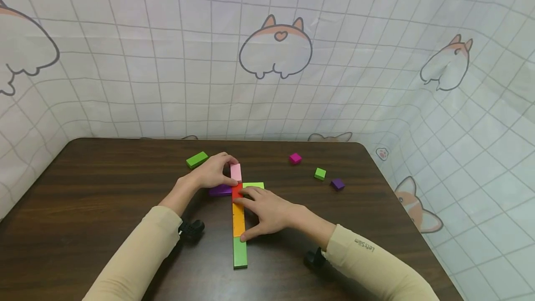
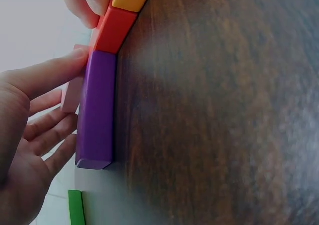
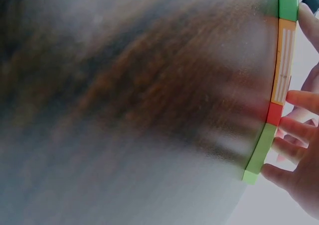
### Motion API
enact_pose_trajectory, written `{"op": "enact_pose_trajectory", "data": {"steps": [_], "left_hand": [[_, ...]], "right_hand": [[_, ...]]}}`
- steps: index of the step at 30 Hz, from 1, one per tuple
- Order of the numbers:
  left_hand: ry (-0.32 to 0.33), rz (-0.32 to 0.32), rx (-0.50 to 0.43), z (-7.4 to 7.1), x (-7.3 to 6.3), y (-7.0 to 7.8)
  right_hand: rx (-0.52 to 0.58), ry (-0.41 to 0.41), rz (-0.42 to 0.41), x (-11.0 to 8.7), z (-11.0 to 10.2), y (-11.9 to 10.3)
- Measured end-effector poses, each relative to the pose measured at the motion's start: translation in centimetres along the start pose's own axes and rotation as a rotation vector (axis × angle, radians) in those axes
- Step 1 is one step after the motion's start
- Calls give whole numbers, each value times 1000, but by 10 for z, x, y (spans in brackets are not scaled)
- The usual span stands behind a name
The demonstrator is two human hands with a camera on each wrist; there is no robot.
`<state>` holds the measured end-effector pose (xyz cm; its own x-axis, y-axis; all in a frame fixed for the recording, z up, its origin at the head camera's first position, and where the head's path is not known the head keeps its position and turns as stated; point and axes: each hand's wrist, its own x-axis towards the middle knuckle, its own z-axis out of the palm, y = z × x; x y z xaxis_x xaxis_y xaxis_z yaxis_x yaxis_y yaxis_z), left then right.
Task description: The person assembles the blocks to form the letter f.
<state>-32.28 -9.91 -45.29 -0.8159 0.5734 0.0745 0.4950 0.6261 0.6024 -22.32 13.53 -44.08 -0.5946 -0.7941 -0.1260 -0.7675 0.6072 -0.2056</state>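
Rectangular blocks form a cross on the dark table. Its upright runs from a pink block (image 1: 236, 172) through a red block (image 1: 236, 194) and an orange block (image 1: 238, 222) to a green block (image 1: 240, 253). A purple block (image 2: 99, 110) extends left from the red one, and a light green block (image 1: 253, 185) extends right. My left hand (image 1: 214, 172) pinches the pink block between thumb and fingers at its two ends. My right hand (image 1: 271, 210) lies spread, its fingertips over the red block and its thumb touching where orange meets green.
Another green block (image 1: 197, 160) lies beyond my left wrist. Toward the back right are a magenta cube (image 1: 295, 158), a small green cube (image 1: 320, 173) and a dark purple cube (image 1: 337, 184). A white patterned cloth (image 1: 188, 82) hangs behind the table.
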Motion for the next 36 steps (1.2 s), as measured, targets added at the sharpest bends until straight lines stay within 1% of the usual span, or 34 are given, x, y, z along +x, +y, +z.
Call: {"op": "enact_pose_trajectory", "data": {"steps": [10, 15, 25, 36], "left_hand": [[-19, -11, -9, 0, 0, 1], [-30, -3, -11, 1, 0, 1], [-39, 22, -15, 4, -3, -2], [-36, 30, 5, 1, -6, 0]], "right_hand": [[2, -1, -1, 1, 1, 1], [-2, 3, -2, 1, 0, 1], [0, 3, -6, -1, 0, 0], [3, 1, -3, 0, 0, 1]]}}
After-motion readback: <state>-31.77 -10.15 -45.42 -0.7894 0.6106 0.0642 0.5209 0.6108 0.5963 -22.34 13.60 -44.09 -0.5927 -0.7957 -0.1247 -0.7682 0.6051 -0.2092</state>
